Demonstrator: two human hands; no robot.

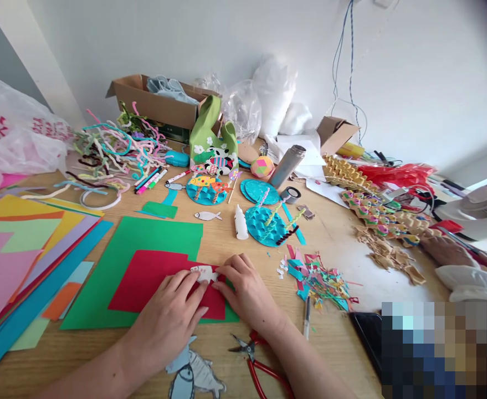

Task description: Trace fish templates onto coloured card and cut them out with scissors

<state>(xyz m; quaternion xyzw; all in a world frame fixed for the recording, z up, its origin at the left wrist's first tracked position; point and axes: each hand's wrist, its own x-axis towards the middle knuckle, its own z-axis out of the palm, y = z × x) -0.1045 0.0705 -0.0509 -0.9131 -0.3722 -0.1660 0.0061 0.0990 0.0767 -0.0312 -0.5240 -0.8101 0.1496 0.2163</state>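
Note:
A small white paper cutout (204,273) lies on a red sheet (143,277), which rests on a larger green sheet (131,235). My left hand (172,305) presses on the cutout's left and lower edge, fingers spread over the red sheet. At the cutout's right end, my right hand (245,288) pinches its narrow tip between thumb and forefinger. Below my hands lie grey paper fish (201,374) and red-handled scissors (249,352), partly under my right forearm. A white glue bottle (241,223) and a white paper fish (208,215) lie beyond the sheets.
Coloured paper (19,244) is stacked at left. Paper scraps (322,280), a pen (307,318) and a phone (368,338) lie at right. Blue discs (268,227) and a metal flask (288,166) are farther back. Another person's hand (445,249) is at far right.

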